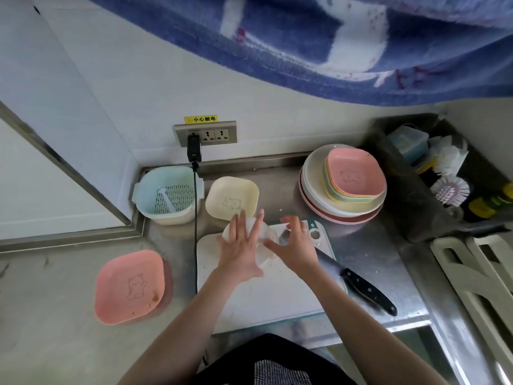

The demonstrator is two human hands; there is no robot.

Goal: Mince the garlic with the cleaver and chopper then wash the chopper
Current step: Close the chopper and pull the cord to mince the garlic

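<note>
1. Nearest the camera, the person's dark apron (273,359) filled the bottom edge, with both bare forearms reaching forward over the counter.
2. At the far left a pink square dish (130,286) with a bear outline lay on the steel counter (369,254).
3. Behind it, in the corner, stood a pale blue strainer basket (168,194), and a black cable (195,218) ran down from the wall socket (205,133) past it.
4. A cream square dish (232,197) sat just beyond the white cutting board (266,295).
5. The left hand (240,251) lay flat, fingers straight and spread, pressing on top of the translucent chopper (265,240) at the far end of the board.
6. The right hand (295,245) touched the chopper's right side with curled fingers; whether it truly gripped could not be told.
7. The cleaver (358,282) lay on the board's right edge, its black handle pointing toward the person, with no hand on it.
8. A stack of plates (342,187) topped with pink dishes stood farther right.
9. At the far right, brushes (449,190) lay in a dark tray (399,190).
</note>
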